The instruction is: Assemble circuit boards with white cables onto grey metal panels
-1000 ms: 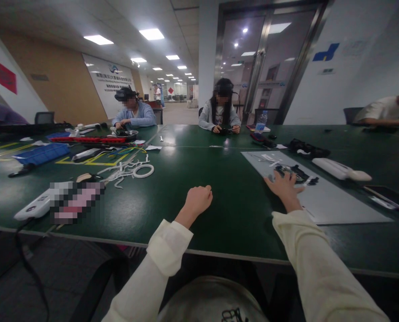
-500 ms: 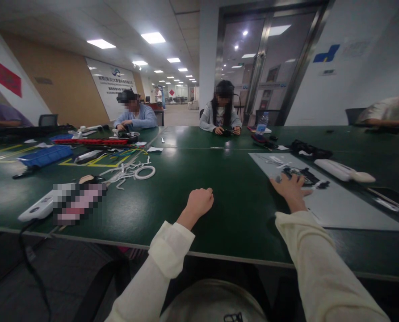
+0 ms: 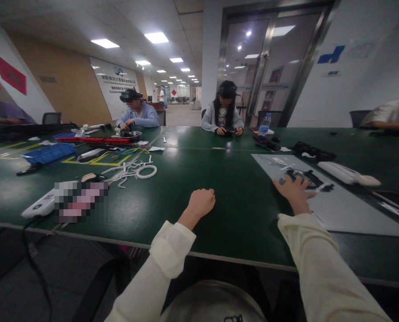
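Observation:
My left hand (image 3: 201,203) is closed in a loose fist over the green table (image 3: 186,170), near the middle of the view. Whether its curled fingers hold anything is hidden. My right hand (image 3: 295,193) has its fingers spread at the left edge of a grey mat (image 3: 346,210). Just beyond its fingertips lies a black device with thin parts (image 3: 311,178); the hand partly covers it, and contact cannot be made out. Small black pieces (image 3: 326,188) are on the mat to the right of that hand.
A white ring (image 3: 146,171) and tangled white strips lie left of centre. Farther left are a blue tray (image 3: 48,153) and a white power strip (image 3: 40,209). A bottle (image 3: 264,124) stands at the back. Two people sit opposite; a white object (image 3: 343,172) lies at right.
The view has shifted slightly, so the table and room appear a little farther right. Both hands keep nearly the same pose and place.

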A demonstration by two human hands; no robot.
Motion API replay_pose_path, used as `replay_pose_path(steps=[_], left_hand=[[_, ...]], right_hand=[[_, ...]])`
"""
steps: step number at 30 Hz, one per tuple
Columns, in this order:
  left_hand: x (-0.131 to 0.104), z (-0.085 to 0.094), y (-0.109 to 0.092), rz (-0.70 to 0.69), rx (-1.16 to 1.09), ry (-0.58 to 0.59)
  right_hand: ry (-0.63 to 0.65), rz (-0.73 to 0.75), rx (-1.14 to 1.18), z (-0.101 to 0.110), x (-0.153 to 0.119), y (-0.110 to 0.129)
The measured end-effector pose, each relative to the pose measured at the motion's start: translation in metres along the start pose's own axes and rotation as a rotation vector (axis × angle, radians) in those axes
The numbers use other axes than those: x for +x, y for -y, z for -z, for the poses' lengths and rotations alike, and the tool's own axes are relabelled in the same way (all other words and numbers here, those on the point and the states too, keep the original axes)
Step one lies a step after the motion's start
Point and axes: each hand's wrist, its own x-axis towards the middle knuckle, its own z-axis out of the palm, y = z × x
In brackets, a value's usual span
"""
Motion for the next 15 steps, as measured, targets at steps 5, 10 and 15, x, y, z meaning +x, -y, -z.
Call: replay_pose_path(steps=[5, 10, 15], left_hand=[[0.001, 0.0, 0.0, -0.011, 0.036, -0.021], [0.001, 0.001, -0.001, -0.016, 0.034, -0.021], [0.001, 0.002, -0.001, 0.002, 0.012, -0.003]], right_hand=[[-0.171, -0.038, 0.172, 0.006, 0.002, 0.007], [-0.37, -0.209, 0.493, 0.014, 0.023, 0.004], [-0.468, -0.339, 0.522, 0.016, 0.038, -0.014]])
